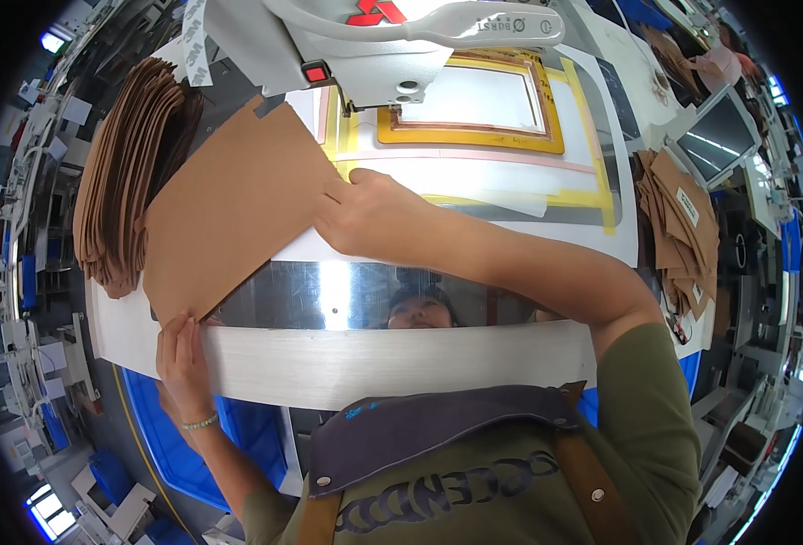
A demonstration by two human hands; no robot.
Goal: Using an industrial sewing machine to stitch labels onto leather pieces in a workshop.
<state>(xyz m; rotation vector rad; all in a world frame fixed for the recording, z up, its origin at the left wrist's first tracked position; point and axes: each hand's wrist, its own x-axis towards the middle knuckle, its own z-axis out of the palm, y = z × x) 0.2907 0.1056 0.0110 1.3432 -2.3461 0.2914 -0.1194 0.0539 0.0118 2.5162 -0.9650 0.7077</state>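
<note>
A flat brown panel (233, 200), like paper or thin card, lies tilted across the left of the work surface. My right hand (360, 209) pinches its right edge, with my arm reaching over a shiny metal strip (301, 295). My left hand (183, 359) holds the panel's lower corner at the front edge of the table (374, 359). Above the panel hangs a white machine head (347, 54) with a small red button. To its right a yellow rectangular frame (469, 138) rests on a white sheet with yellow tape strips.
A thick stack of brown pieces (115, 173) stands at the left, another pile (678, 218) at the right beside a grey screen-like panel (710, 136). Blue bins (165, 427) sit below the table. A person in pink (719, 68) is at the far upper right.
</note>
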